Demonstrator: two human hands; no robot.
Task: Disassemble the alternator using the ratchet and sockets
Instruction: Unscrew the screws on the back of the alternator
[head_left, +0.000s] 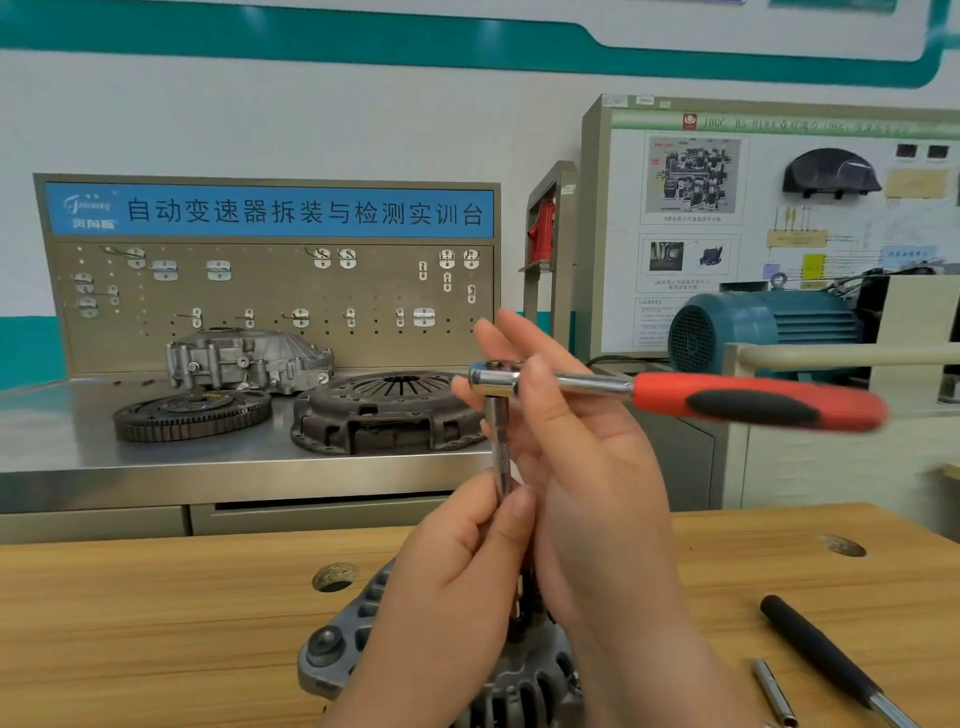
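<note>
The hands hide most of the alternator (332, 649). The left hand (457, 577) pinches the extension bar (500, 447); the right hand (582, 457) grips the ratchet (727, 400) at its head. A black-handled tool (815, 644), cut off by the frame edge, lies on the desk (156, 623).

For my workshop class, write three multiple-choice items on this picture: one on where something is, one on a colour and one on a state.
1. Where does the alternator lie?
A on the wooden bench, nearest the camera
B on the steel table
C hung on the pegboard

2. What colour is the handle of the ratchet?
A blue and yellow
B red and black
C all silver

3. What is the left hand doing?
A lying flat on the bench
B pinching the extension bar fitted under the ratchet head
C gripping the black-handled tool

Answers:
1 A, its grey housing rests on the wood.
2 B, the grip is red with a black inlay.
3 B, thumb and fingers close on the bar's lower end, while the right hand holds the ratchet head.
</note>
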